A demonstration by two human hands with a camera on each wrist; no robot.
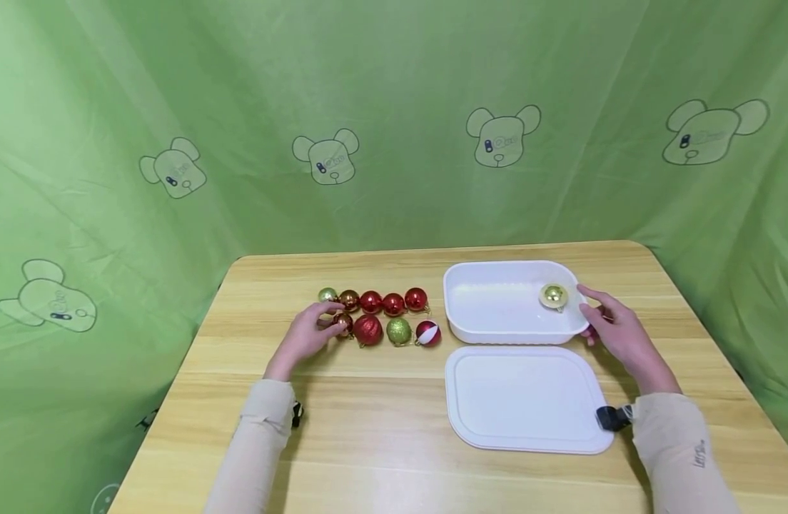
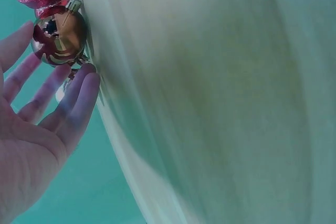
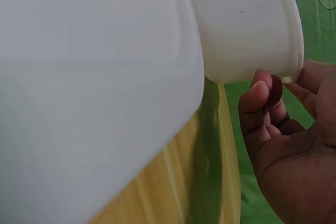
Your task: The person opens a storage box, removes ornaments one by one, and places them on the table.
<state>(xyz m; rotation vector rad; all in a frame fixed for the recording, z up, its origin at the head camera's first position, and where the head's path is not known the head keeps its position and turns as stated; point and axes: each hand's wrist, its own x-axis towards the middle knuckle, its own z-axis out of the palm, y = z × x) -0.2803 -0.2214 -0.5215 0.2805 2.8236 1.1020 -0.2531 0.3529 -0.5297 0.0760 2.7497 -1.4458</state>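
My left hand (image 1: 312,333) is at the left end of two rows of Christmas baubles. Its fairly straight fingers (image 2: 79,98) spread around a shiny bronze bauble (image 2: 60,38), the thumb close beside it. Right of that bauble lie a ridged red glitter bauble (image 1: 368,330), a green glitter bauble (image 1: 399,331) and a red-and-white bauble (image 1: 428,333). At the box's right end, my right hand (image 1: 615,328) holds the white plastic box (image 1: 490,337), thumb at the rim and other fingers (image 3: 256,98) curled by the wall. One gold bauble (image 1: 553,296) sits inside the box.
The back row has a light green bauble (image 1: 327,294), a brownish-gold bauble (image 1: 349,300) and several shiny red baubles (image 1: 371,302). A white lid (image 1: 529,400) lies flat in front of the box on the wooden table (image 1: 381,435). Green curtains (image 1: 394,200) hang around the table.
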